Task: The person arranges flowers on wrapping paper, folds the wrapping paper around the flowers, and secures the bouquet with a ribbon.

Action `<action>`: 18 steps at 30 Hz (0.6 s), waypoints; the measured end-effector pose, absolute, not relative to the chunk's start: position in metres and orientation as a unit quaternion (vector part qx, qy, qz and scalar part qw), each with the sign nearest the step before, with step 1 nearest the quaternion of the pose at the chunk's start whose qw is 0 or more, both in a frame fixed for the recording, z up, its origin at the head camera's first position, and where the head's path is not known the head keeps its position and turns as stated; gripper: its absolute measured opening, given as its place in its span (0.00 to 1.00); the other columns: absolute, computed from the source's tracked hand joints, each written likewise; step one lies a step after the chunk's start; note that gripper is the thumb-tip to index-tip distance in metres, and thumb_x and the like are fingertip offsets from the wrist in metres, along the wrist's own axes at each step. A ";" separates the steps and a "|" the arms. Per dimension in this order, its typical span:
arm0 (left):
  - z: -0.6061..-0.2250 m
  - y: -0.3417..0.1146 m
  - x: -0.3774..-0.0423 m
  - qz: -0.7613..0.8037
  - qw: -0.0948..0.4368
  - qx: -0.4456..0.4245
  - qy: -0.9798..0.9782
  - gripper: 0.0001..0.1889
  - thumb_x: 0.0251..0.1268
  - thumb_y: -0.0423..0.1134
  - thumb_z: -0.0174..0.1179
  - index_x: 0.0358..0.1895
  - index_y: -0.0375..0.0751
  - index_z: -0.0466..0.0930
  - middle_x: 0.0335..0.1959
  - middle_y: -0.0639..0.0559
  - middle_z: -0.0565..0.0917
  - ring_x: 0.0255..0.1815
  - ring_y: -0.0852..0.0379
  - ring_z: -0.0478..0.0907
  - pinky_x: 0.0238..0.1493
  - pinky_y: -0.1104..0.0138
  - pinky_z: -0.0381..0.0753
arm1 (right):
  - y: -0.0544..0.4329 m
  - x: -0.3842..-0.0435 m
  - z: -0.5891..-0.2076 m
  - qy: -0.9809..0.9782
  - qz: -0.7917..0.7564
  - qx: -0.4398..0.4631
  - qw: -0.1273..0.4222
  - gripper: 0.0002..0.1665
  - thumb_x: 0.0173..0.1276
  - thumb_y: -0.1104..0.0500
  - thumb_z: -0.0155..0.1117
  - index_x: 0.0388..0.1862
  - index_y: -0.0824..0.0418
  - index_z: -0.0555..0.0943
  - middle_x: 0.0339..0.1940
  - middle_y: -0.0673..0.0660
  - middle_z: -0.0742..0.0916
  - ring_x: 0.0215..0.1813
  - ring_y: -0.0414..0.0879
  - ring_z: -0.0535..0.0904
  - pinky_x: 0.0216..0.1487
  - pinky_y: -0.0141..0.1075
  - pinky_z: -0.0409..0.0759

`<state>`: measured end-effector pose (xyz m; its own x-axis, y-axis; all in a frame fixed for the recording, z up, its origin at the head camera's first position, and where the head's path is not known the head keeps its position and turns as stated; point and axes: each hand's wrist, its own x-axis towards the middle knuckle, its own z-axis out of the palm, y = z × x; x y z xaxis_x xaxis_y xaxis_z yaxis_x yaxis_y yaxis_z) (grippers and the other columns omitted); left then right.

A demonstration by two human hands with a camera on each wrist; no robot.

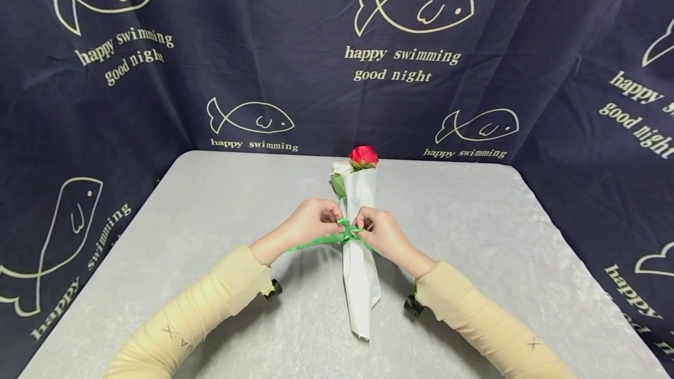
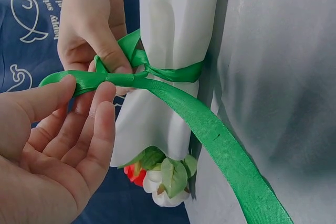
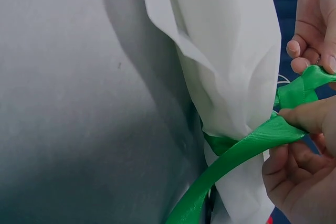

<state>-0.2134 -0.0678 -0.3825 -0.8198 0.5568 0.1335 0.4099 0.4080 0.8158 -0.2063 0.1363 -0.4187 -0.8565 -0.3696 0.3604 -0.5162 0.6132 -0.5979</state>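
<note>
A small bouquet wrapped in white paper [image 1: 360,291] lies on the table, its flower end away from me. At that end a red flower [image 1: 363,155] and a white flower [image 1: 341,167] show, with green leaves [image 2: 175,177] beside them. A green ribbon [image 2: 210,129] circles the wrap at its middle. My left hand [image 1: 315,218] pinches a folded loop of this ribbon between thumb and fingers, left of the wrap. Close by on the right, my right hand [image 1: 381,230] pinches the ribbon near the knot. One long tail hangs on each side.
The table [image 1: 474,221] has a pale grey cover. Behind it hangs a dark blue curtain [image 1: 316,34] with fish drawings and lettering. Black devices [image 1: 413,306] sit at both wrists, below cream sleeves [image 1: 210,297].
</note>
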 end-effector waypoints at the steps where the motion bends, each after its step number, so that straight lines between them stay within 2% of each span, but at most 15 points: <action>1: -0.382 -0.068 -0.213 0.460 0.080 0.290 0.835 0.04 0.54 0.31 0.66 0.29 0.40 0.80 0.25 0.52 0.83 0.29 0.45 0.82 0.30 0.70 0.80 | 0.136 -0.206 -0.419 -0.891 0.365 0.249 0.103 0.16 0.49 0.73 0.65 0.21 0.56 0.71 0.21 0.48 0.83 0.25 0.37 0.76 0.26 0.28 0.74; 6: -0.382 -0.068 -0.214 0.463 0.082 0.290 0.834 0.04 0.54 0.30 0.66 0.29 0.39 0.80 0.25 0.52 0.83 0.31 0.43 0.82 0.30 0.70 0.80 | 0.138 -0.207 -0.420 -0.886 0.372 0.253 0.108 0.16 0.50 0.73 0.67 0.21 0.56 0.72 0.19 0.47 0.81 0.22 0.36 0.71 0.24 0.28 0.71; 11: -0.384 -0.069 -0.215 0.466 0.082 0.290 0.832 0.03 0.54 0.29 0.66 0.29 0.37 0.80 0.25 0.52 0.83 0.31 0.42 0.83 0.30 0.70 0.81 | 0.139 -0.206 -0.420 -0.882 0.382 0.257 0.097 0.12 0.51 0.71 0.70 0.21 0.57 0.77 0.20 0.48 0.82 0.23 0.36 0.74 0.25 0.28 0.75; 18: -0.385 -0.071 -0.216 0.463 0.075 0.293 0.833 0.04 0.54 0.29 0.66 0.29 0.38 0.80 0.25 0.52 0.84 0.28 0.53 0.83 0.33 0.70 0.80 | 0.143 -0.206 -0.420 -0.880 0.395 0.254 0.071 0.04 0.52 0.67 0.72 0.27 0.61 0.86 0.25 0.53 0.87 0.27 0.38 0.79 0.29 0.29 0.79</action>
<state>-0.2163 -0.0713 -0.3850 -0.8167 0.5582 0.1461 0.4192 0.4001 0.8150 -0.2058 0.1428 -0.4198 -0.8613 -0.3904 0.3253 -0.5025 0.5592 -0.6594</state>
